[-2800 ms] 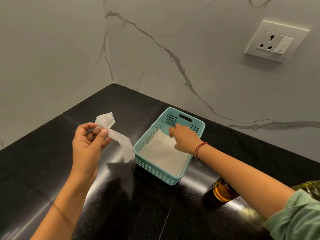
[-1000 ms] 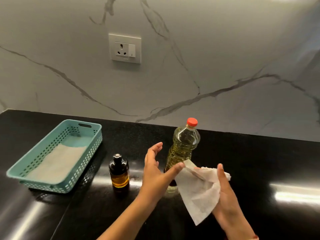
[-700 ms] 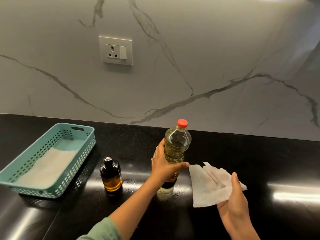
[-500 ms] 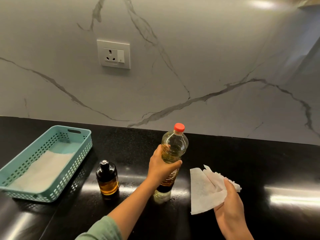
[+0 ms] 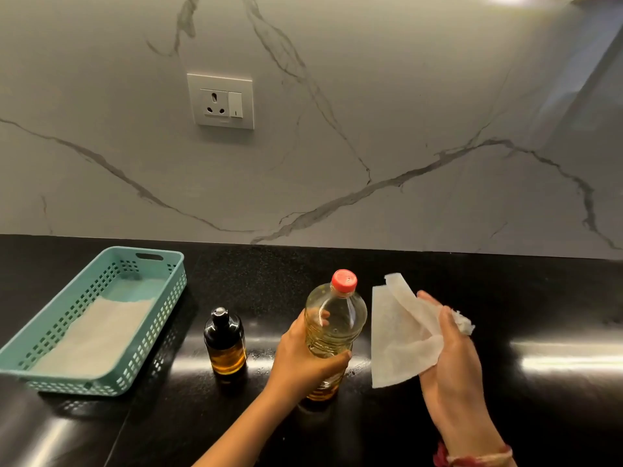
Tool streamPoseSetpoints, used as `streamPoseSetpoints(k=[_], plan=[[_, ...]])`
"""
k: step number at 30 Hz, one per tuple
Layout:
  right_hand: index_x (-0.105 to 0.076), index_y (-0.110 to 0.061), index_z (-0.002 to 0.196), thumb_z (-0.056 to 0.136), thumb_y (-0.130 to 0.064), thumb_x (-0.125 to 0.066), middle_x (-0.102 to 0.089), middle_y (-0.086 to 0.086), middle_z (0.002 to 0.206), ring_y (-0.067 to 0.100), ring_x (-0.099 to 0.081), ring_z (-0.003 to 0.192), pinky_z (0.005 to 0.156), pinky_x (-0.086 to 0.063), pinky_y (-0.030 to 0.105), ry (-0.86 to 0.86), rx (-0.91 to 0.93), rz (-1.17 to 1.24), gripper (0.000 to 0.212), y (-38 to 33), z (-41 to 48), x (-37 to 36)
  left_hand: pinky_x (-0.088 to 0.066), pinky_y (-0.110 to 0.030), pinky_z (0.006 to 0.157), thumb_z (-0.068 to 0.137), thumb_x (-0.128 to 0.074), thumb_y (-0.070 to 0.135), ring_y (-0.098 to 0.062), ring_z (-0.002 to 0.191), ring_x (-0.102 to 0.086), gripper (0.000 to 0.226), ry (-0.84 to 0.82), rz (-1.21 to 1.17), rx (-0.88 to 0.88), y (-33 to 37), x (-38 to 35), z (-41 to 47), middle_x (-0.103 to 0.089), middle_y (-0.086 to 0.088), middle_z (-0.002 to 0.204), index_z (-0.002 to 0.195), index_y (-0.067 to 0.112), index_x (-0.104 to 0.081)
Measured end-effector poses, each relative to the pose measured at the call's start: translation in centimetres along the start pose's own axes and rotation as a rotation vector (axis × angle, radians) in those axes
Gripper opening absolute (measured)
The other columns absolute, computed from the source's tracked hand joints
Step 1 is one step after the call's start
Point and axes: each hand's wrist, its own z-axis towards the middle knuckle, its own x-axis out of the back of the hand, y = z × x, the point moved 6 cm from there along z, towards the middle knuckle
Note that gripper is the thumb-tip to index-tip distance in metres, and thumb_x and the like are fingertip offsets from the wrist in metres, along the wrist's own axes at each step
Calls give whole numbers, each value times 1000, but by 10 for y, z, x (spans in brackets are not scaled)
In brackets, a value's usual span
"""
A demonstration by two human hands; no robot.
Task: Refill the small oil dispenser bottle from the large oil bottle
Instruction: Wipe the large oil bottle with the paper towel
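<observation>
- Your left hand [image 5: 303, 360] grips the large oil bottle [image 5: 335, 326] around its middle, with the fingers curled behind it and the thumb across the front.
- The bottle stands roughly upright near the middle of the black countertop [image 5: 546, 298]. Its red cap [image 5: 344, 280] is on and yellow oil shows through the clear plastic. You cannot tell whether its base rests on the surface or hangs just above it.
- Your right hand [image 5: 451, 360] holds a white paper tissue [image 5: 397, 338] just right of the bottle. The fingers are folded over one bunched end and the flat sheet hangs toward the bottle, close to it but apart.
- A red thread band [image 5: 472, 459] sits on your right wrist.
- The small amber dispenser bottle [image 5: 225, 342] stands upright on the countertop just left of your left hand, its black top fitted and oil in its lower part.
- A teal perforated basket [image 5: 145, 358] lies toward the countertop's left end, with a stack of white tissues [image 5: 91, 335] inside.
- A white socket plate [image 5: 220, 101] is set in the marble backsplash [image 5: 421, 96] along the rear edge.
</observation>
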Motion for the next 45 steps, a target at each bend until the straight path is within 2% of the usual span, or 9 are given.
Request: streamPoseSetpoints(k=[7, 9, 11, 15, 19, 24, 29, 37, 45], plan=[[-43, -32, 132, 94, -56, -34, -65, -14, 102, 8, -65, 89, 65, -56, 20, -315, 694, -462, 46, -66, -39, -71, -50, -19, 81, 51, -74, 52, 2, 94, -62, 50, -24, 18, -50, -2, 6, -2, -66, 14, 99, 96, 50, -52], [-36, -18, 137, 97, -41, -34, -58, -15, 78, -1, -63, 69, 56, -49, 12, -401, 823, -622, 47, -63, -47, -90, -53, -26, 82, 49, -74, 53, 1, 91, -63, 46, -12, 33, -59, -1, 8, 0, -66, 15, 96, 90, 53, -52], [-31, -12, 141, 98, -31, -33, -55, -21, 87, -11, -60, 70, 61, -45, 4, -456, 874, -741, 47, -54, -48, -102, -54, -32, 83, 47, -73, 54, -1, 90, -63, 45, -17, 43, -53, -2, 8, 2, -66, 15, 95, 87, 58, -51], [-20, -34, 146, 96, -57, -25, -47, -9, 136, -12, -52, 112, 85, -47, 8, -497, 875, -941, 55, -33, -46, -105, -55, -38, 86, 50, -74, 57, -2, 92, -64, 51, -41, 49, -47, -5, 6, 2, -66, 15, 98, 97, 47, -54], [-18, -40, 146, 95, -59, -27, -39, -14, 145, -6, -45, 126, 95, -46, 14, -494, 831, -872, 55, -30, -49, -97, -54, -37, 86, 53, -73, 58, -1, 91, -63, 56, -34, 96, -58, -7, 7, 3, -64, 18, 98, 103, 40, -56], [-20, -52, 141, 89, -68, -31, -47, -8, 141, 9, -55, 122, 89, -55, 35, -452, 742, -810, 55, -33, -42, -86, -53, -35, 86, 52, -69, 61, 0, 90, -60, 56, -34, 128, -62, -3, 9, 1, -61, 19, 97, 102, 40, -54], [-23, -43, 144, 94, -59, -31, -42, -14, 144, -2, -47, 126, 93, -50, 20, -514, 766, -835, 53, -30, -39, -102, -52, -36, 87, 53, -70, 62, 0, 93, -60, 60, -35, 129, -77, -6, 7, 4, -61, 20, 99, 106, 39, -55], [-38, -55, 132, 86, -67, -39, -52, -31, 130, 5, -49, 127, 93, -50, 24, -434, 616, -587, 47, -29, -30, -90, -53, -33, 85, 54, -71, 61, 1, 92, -59, 59, -38, 130, -85, -6, 7, 4, -58, 21, 99, 106, 38, -56], [-62, -29, 116, 96, -27, -45, -71, -1, 107, 19, -67, 102, 78, -58, 34, -70, 426, -149, 26, -22, -19, -62, -53, -33, 85, 53, -74, 59, 0, 93, -59, 60, -46, 122, -89, -8, 6, 5, -58, 20, 100, 106, 38, -56]])
